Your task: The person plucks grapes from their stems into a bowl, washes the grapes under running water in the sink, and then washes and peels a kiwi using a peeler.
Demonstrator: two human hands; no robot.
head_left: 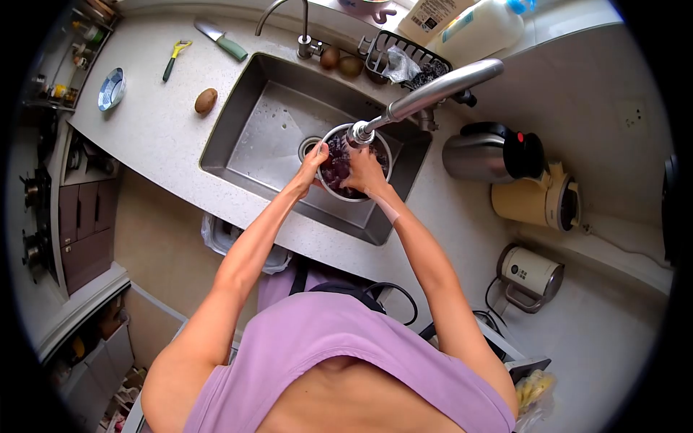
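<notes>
A round metal bowl point(390, 162) is held in the sink point(253, 126), under the spout of the tap point(433, 88). In it are water and dark purplish-red pieces point(335, 164) that look like grapes; their exact kind is unclear. My left hand point(315, 166) is closed on the bowl's left rim, thumb on top and fingers outside. My right hand point(365, 173) reaches into the bowl among the dark pieces, thumb spread from the fingers. The tap head and the contents partly hide its fingertips.
Left of the sink lie a kiwi-like brown fruit point(206, 101), a green-handled peeler point(175, 59), a knife point(221, 40) and a patterned bowl point(112, 89). More brown fruits point(341, 63) and a black rack point(408, 56) line the back. A steel jug point(491, 153) and kettle point(530, 277) stand right.
</notes>
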